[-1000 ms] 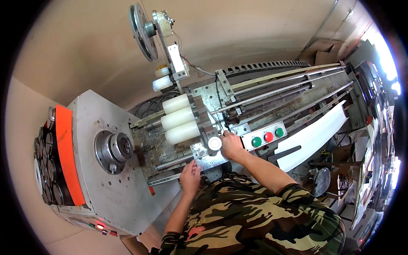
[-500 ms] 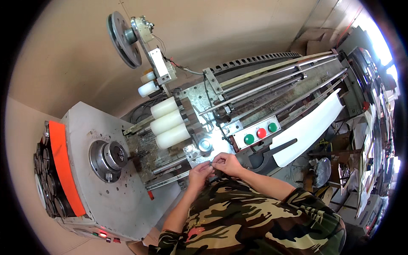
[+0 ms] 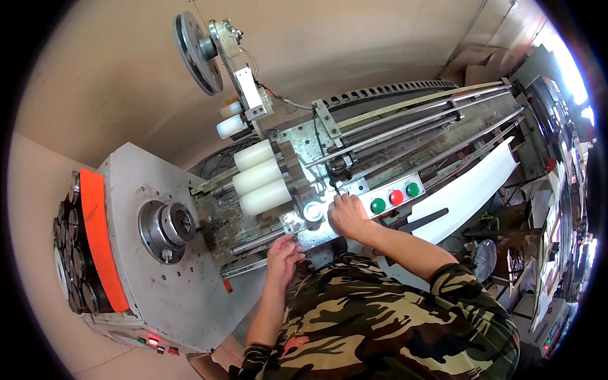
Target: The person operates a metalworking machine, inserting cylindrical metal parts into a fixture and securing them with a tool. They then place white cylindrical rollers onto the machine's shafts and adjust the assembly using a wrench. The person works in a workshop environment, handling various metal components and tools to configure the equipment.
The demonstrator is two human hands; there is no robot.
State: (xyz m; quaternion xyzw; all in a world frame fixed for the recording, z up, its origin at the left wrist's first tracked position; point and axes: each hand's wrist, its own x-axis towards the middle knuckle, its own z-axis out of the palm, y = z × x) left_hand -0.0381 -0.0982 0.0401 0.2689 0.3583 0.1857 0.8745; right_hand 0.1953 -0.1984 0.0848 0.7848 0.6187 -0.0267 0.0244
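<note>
My right hand (image 3: 349, 215) is over the metal carriage plate (image 3: 318, 235), just left of a control box (image 3: 383, 196) with two green buttons and a red one. Its fingers are bent together and point downward; whatever they grip is hidden beneath them. Close to the plate's front edge is my left hand (image 3: 283, 258), fingers curled toward the thumb around something too small to make out, if anything. A pale round ring (image 3: 313, 211) sits on the plate between the hands. Beyond it, three white rollers (image 3: 265, 197) lie side by side.
A grey machine housing (image 3: 171, 304) with a metal chuck (image 3: 177, 224) stands at left. Above the rollers rises an arm with a grey pulley wheel (image 3: 197, 54). Steel guide rods (image 3: 392, 142) run to the far right, beside a curved white sheet (image 3: 472, 190).
My hands have come apart. The right moved up and right onto the plate beside the control box; the left shifted slightly left. The whole view has also shifted a little.
</note>
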